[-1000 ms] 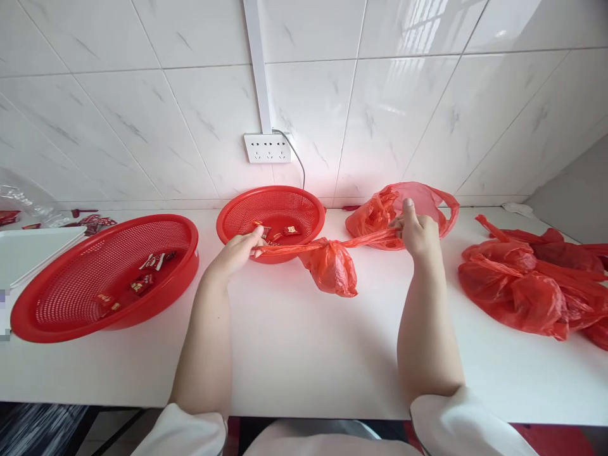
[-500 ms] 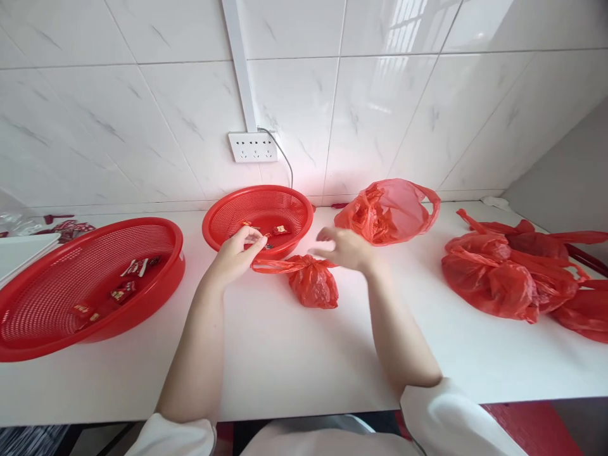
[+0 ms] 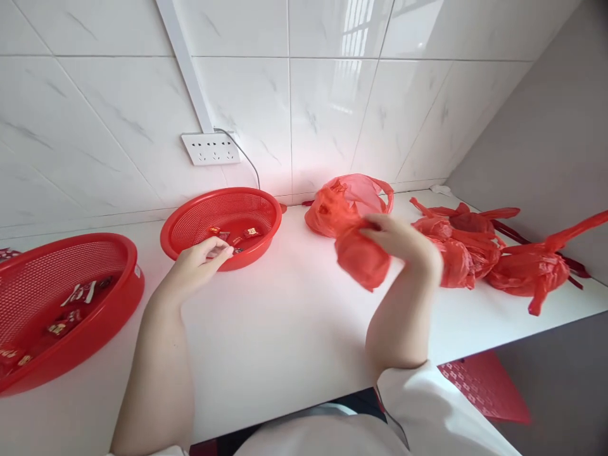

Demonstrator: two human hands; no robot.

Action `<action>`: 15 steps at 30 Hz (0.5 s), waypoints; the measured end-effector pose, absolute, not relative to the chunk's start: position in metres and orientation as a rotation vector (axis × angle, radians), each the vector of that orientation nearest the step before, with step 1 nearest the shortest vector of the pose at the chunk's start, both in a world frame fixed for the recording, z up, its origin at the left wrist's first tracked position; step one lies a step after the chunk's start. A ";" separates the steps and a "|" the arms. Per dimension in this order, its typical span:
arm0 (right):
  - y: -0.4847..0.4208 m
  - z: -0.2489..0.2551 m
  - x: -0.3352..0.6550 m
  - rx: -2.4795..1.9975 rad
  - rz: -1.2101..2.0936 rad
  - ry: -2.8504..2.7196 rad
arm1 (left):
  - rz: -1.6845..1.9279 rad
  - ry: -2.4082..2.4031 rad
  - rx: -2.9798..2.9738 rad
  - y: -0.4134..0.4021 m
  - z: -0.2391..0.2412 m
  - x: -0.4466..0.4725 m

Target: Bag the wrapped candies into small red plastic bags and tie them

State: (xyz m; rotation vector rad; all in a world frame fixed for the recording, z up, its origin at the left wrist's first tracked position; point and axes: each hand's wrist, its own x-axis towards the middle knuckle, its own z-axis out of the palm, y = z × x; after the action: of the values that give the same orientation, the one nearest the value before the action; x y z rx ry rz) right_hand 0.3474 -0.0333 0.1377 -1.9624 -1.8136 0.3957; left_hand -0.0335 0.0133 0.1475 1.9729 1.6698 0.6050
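My right hand (image 3: pixel 401 242) grips a small tied red plastic bag (image 3: pixel 363 259) by its top and holds it in the air above the white counter (image 3: pixel 285 316). Behind it lies an open red bag (image 3: pixel 349 199). My left hand (image 3: pixel 197 266) rests at the front rim of the smaller red colander basket (image 3: pixel 221 221), fingers loosely curled, nothing visible in them. Wrapped sweets (image 3: pixel 232 235) lie inside that basket.
A larger red colander basket (image 3: pixel 61 304) with several wrapped sweets stands at the left. A heap of tied red bags (image 3: pixel 479 250) lies at the right by the grey side wall. A wall socket (image 3: pixel 210 149) with a cable sits on the tiled wall. The counter's edge runs along the front.
My right hand has taken the tied bag off the counter and carried it up and to the right. My left hand has let go of the bag's handle. The view has turned right.
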 end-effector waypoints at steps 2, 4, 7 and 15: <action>-0.056 0.137 0.381 -1.956 0.074 -1.368 | 0.586 1.703 1.973 0.016 0.147 -0.038; -0.065 0.129 0.414 -1.881 -0.254 -0.898 | 0.563 1.756 1.978 0.019 0.147 -0.042; -0.053 0.113 0.462 -1.734 -0.424 -0.489 | 0.537 1.810 1.973 0.024 0.145 -0.047; -0.013 0.089 0.533 -1.583 -0.206 -0.579 | 0.521 1.728 2.018 0.025 0.142 -0.046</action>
State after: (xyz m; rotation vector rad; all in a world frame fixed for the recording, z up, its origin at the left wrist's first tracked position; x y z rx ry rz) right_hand 0.5328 -0.0128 0.0885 -1.5833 -0.5791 -0.2058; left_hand -0.0465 0.0247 0.1416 2.0176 1.7276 0.5209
